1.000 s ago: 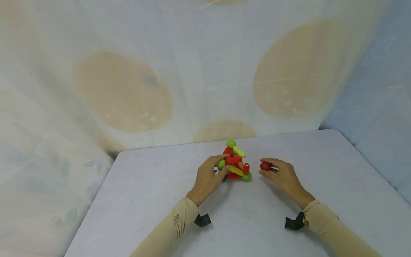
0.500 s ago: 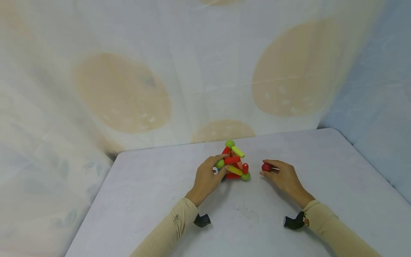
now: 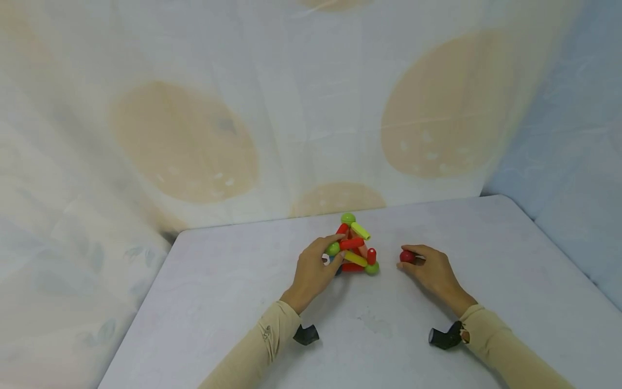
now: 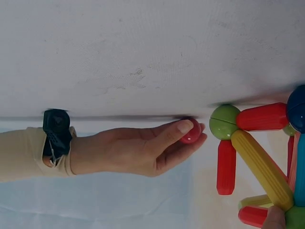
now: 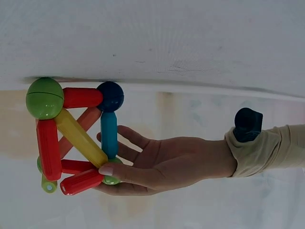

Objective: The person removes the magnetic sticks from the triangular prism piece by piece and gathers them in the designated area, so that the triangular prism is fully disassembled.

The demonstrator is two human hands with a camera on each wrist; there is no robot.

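- The frame point(image 3: 353, 246) of rods and balls stands near the middle of the desk point(image 3: 233, 302), toward its far edge. It rises to a green ball point(image 3: 347, 218) at the top, with red, yellow, orange and blue rods joined at green and dark blue balls.
- The left hand point(image 3: 313, 270) grips the frame from its left side. Thumb and fingers curl round a green ball point(image 5: 110, 179) and the rods meeting there, as the right wrist view shows. This hold looks meant to steady the frame so it does not tip or slide.
- The left forearm lies low over the desk and slants in from the near edge. The palm faces the frame, and a black wrist camera point(image 3: 306, 334) sits under the sleeve.
- The red ball point(image 3: 407, 256) is just right of the frame, apart from it, low over the desk. Whether it touches the surface I cannot tell.
- The right hand point(image 3: 432, 273) pinches the red ball between thumb and fingertips, with the other fingers curled loosely below. The ball points toward the frame's near right corner, where a green ball point(image 4: 225, 121) joins a red rod point(image 4: 226, 167) and a yellow rod point(image 4: 262, 169).
- The right forearm comes in from the near right, wrist low, knuckles up.
- A patterned cloth point(image 3: 194, 119) hangs behind the desk's far edge.
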